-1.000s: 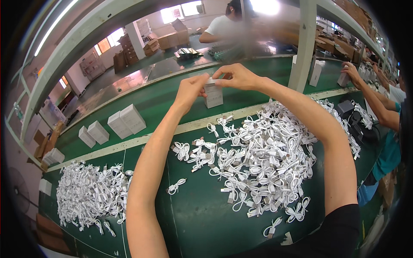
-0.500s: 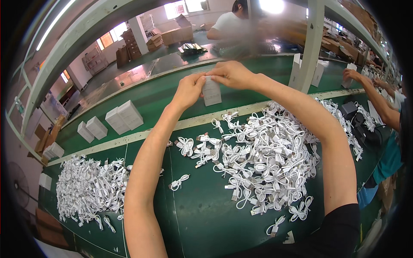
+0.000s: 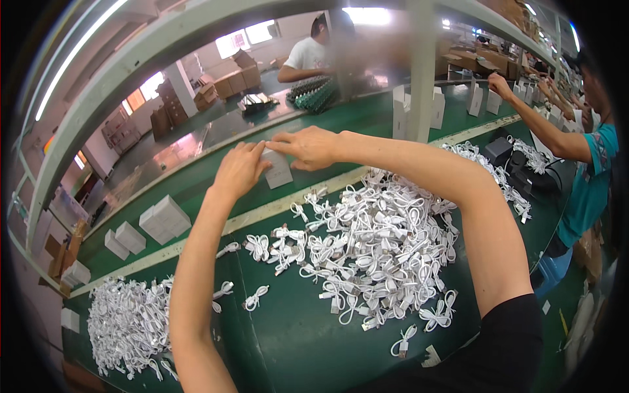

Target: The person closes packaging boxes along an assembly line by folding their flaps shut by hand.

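Both my hands are at a small white box (image 3: pixel 278 171) standing on the green belt beyond the cable heap. My left hand (image 3: pixel 240 169) grips its left side, with fingers at the top edge and thumb against the front. From the right, my right hand (image 3: pixel 314 147) lies over the top, its fingers stretched toward my left fingertips and its thumb low by the box's right edge. The lid is mostly hidden under my fingers. Nearer me on the green table lies a big heap of white coiled cables (image 3: pixel 386 245); a few loose ones lie beside it.
A second cable heap (image 3: pixel 128 327) lies at left. More white boxes (image 3: pixel 164 219) stand along the belt. A metal post (image 3: pixel 419 85) rises beyond my right arm. At right, a co-worker in a teal shirt (image 3: pixel 583 190) reaches over the belt; black adapters (image 3: pixel 501 150) lie nearby.
The view has swung right and up, so everything sits lower and further left. My right fingers have spread flatter over the box top, and its thumb has dropped beside the box.
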The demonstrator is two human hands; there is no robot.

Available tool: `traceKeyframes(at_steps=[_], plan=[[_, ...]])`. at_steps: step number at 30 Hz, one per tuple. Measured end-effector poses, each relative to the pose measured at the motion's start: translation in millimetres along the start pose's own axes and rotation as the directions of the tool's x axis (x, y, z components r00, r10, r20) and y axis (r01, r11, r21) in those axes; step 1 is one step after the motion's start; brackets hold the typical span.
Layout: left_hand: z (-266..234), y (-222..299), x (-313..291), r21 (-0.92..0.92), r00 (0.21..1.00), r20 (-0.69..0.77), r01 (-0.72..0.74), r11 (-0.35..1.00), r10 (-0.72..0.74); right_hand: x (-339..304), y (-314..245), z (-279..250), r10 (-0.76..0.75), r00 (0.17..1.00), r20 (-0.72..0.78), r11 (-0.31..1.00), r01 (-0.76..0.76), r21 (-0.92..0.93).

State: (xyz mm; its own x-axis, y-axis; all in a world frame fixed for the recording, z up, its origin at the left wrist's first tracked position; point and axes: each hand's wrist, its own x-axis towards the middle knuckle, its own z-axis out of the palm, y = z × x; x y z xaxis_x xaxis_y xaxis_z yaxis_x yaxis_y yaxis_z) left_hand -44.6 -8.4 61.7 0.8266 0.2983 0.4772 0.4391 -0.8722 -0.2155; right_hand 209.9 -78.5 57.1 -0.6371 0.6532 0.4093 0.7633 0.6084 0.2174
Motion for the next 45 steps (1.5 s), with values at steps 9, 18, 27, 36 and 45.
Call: traceKeyframes(at_steps=[9, 18, 27, 36, 45], plan=[[-68.0, -50.8, -34.6, 0.209, 0.855, 0.288, 0.383, 0.900, -0.431, -63.3, 73.3, -111.2, 0.716, 0.678, -0.167, 0.426, -0.614, -0.665], [-44.1, 6.6, 5.8, -0.111, 0.975, 0.031, 0.220, 0.969, -0.218, -90.7, 112.4, -69.1, 0.641, 0.763, -0.085, 0.701, -0.627, -0.341], [20.8, 64.4, 58.1, -0.585, 0.928, -0.017, 0.292, 0.756, -0.372, 8.9, 2.5, -66.0, 0.399, 0.915, -0.051, 0.898, -0.380, 0.221], [8.1, 75.3, 15.9, -0.572, 0.980, -0.086, 0.101, 0.814, -0.182, -45.6, 29.8, -116.7, 0.292, 0.950, -0.106, 0.927, -0.254, 0.276], [4.8, 59.0, 8.8, -0.690, 0.956, -0.032, 0.190, 0.698, -0.292, -47.2, 16.8, -82.7, 0.339, 0.866, 0.368, 0.536, -0.499, 0.681]])
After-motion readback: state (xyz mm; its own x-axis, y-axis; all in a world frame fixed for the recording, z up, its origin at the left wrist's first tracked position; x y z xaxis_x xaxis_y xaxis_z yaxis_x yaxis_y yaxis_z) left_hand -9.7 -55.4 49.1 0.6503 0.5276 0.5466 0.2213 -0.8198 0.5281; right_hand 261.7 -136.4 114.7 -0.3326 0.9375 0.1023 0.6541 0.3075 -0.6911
